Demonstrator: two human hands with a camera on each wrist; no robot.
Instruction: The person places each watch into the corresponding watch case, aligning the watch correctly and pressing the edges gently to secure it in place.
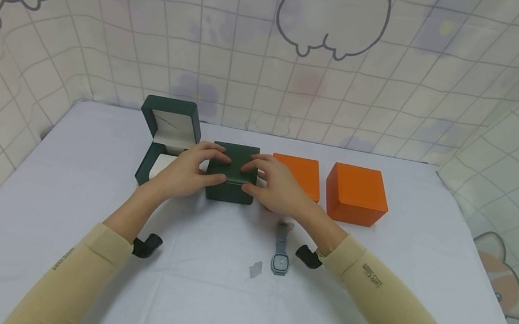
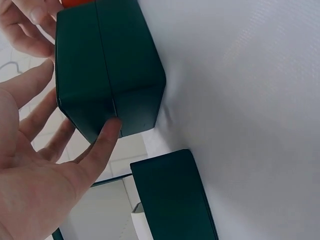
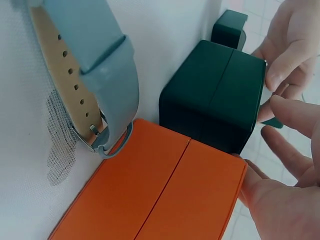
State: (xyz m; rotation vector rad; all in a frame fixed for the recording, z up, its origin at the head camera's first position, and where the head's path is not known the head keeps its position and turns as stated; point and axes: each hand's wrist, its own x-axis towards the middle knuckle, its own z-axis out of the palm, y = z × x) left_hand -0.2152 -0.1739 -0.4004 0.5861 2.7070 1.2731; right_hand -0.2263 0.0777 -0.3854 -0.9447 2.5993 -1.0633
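A closed dark green box (image 1: pixel 229 191) with a seam round its sides stands at the middle of the table's far part. My left hand (image 1: pixel 187 169) lies over its left side, thumb and fingers at the lid, one finger touching the left side near the seam (image 2: pixel 114 105). My right hand (image 1: pixel 281 186) reaches over the right part of the lid with fingers lightly bent. Neither hand visibly wraps round the box. Left of it stands an open green box (image 1: pixel 147 162) with a white cushion (image 1: pixel 162 162), partly hidden by my left hand. A grey-blue wristwatch (image 1: pixel 280 261) lies below my right hand.
Two orange boxes (image 1: pixel 358 194) stand on the right; the nearer orange box (image 1: pixel 301 172) is partly behind my right hand and beside the green one. A small grey mesh patch (image 1: pixel 255 269) lies by the watch. A patterned cloth (image 1: pixel 253 80) hangs behind the white table.
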